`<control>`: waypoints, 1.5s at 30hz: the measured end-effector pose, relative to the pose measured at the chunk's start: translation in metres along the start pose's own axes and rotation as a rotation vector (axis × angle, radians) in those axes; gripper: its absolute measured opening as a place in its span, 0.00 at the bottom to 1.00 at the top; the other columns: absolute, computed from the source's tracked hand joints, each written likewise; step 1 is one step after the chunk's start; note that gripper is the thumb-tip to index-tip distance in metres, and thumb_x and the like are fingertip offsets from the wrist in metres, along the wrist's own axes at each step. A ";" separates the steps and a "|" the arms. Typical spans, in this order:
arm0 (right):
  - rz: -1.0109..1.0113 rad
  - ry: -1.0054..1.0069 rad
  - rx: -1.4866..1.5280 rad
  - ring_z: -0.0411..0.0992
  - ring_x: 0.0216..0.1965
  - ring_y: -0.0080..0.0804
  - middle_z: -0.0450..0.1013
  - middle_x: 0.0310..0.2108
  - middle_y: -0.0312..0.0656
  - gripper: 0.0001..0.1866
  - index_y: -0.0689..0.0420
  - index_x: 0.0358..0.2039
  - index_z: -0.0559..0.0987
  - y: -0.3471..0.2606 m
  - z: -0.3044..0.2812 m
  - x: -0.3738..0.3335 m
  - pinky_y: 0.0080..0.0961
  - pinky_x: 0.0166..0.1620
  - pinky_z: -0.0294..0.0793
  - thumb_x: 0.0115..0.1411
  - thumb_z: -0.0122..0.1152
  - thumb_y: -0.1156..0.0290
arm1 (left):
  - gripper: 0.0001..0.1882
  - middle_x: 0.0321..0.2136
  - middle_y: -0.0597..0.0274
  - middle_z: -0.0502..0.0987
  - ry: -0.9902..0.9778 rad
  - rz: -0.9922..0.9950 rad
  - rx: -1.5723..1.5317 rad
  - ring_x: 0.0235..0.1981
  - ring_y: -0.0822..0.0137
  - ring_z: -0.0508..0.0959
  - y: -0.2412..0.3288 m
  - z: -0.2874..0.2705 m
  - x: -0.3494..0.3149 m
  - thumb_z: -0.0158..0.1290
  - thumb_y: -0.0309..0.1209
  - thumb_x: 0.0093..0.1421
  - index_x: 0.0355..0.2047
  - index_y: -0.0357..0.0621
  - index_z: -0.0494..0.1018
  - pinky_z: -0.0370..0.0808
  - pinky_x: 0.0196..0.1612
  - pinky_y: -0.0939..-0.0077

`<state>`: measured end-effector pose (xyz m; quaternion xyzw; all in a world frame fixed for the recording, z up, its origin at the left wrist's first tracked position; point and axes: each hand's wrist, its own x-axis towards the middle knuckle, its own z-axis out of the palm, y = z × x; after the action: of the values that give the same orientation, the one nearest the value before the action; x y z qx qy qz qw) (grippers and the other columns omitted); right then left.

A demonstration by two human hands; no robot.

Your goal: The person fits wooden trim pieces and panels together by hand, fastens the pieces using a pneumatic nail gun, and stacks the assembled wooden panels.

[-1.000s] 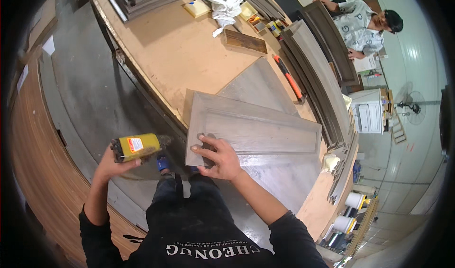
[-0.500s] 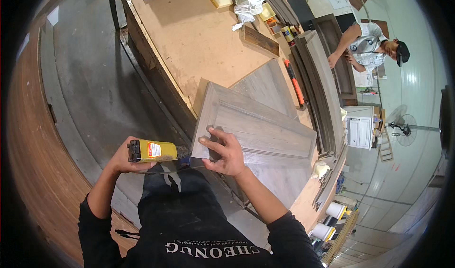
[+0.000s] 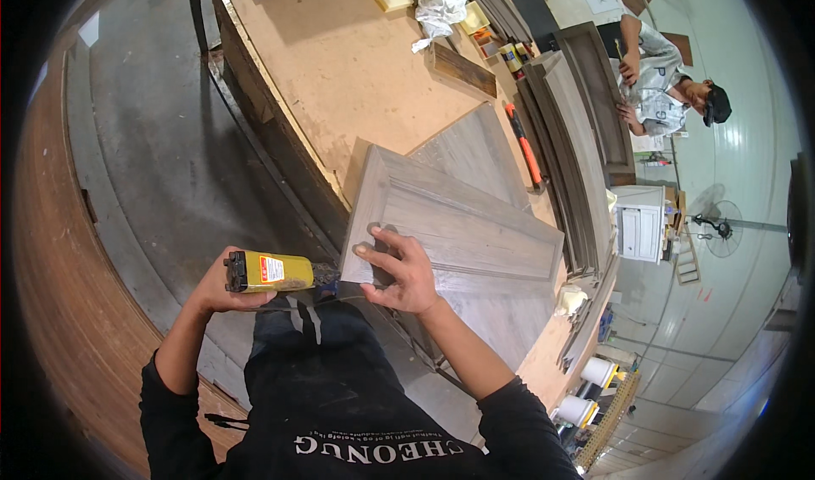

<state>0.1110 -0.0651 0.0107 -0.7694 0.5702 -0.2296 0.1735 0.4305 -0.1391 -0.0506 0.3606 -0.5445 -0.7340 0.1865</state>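
Note:
In my left hand [image 3: 216, 283] is a yellow power tool [image 3: 284, 272] with a black end cap and a red-and-white label; my fingers are wrapped round it. Its dark working end meets or nearly meets the near left edge of a grey-brown framed cabinet door panel [image 3: 458, 217]; exact contact is hard to see. A thin cord runs beneath the tool. My right hand [image 3: 401, 272] rests on the panel's near corner, fingers spread and slightly bent. The panel lies askew over another grey-brown panel [image 3: 484, 149].
The panels lie on a tan workbench [image 3: 323, 64]. An orange-and-black tool [image 3: 524, 147], a wood block [image 3: 461, 71], a white cloth [image 3: 440, 5] and stacked panels [image 3: 564, 149] lie beyond. Across the bench a person [image 3: 658, 77] holds a dark panel [image 3: 598, 98].
The person opposite has raised an arm and shifted their hands. My hands and the panel stay nearly where they were; the view has shifted slightly.

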 end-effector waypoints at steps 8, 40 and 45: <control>0.000 -0.002 0.003 0.70 0.38 0.41 0.69 0.53 0.44 0.28 0.46 0.45 0.80 -0.001 -0.001 0.000 0.32 0.42 0.69 0.38 0.69 0.62 | 0.32 0.36 0.61 0.77 0.061 0.019 -0.021 0.38 0.72 0.76 -0.024 -0.001 -0.004 0.71 0.30 0.38 0.41 0.38 0.66 0.72 0.45 0.74; 0.053 0.034 0.028 0.63 0.56 0.47 0.62 0.59 0.46 0.34 0.49 0.55 0.70 -0.012 -0.004 -0.022 0.41 0.55 0.64 0.46 0.65 0.58 | 0.24 0.36 0.46 0.77 0.459 0.266 1.341 0.33 0.46 0.78 0.180 0.016 0.220 0.63 0.38 0.48 0.42 0.37 0.71 0.75 0.39 0.57; 0.619 0.513 -0.126 0.62 0.57 0.49 0.64 0.57 0.50 0.34 0.50 0.55 0.70 -0.001 -0.011 -0.096 0.44 0.58 0.60 0.48 0.68 0.55 | 0.19 0.43 0.51 0.71 0.479 0.525 1.533 0.37 0.51 0.76 0.151 0.050 0.251 0.60 0.39 0.51 0.37 0.37 0.74 0.72 0.41 0.60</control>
<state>0.0825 0.0267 0.0058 -0.4883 0.8126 -0.3158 0.0389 0.2081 -0.3242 0.0164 0.3950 -0.9037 0.0019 0.1651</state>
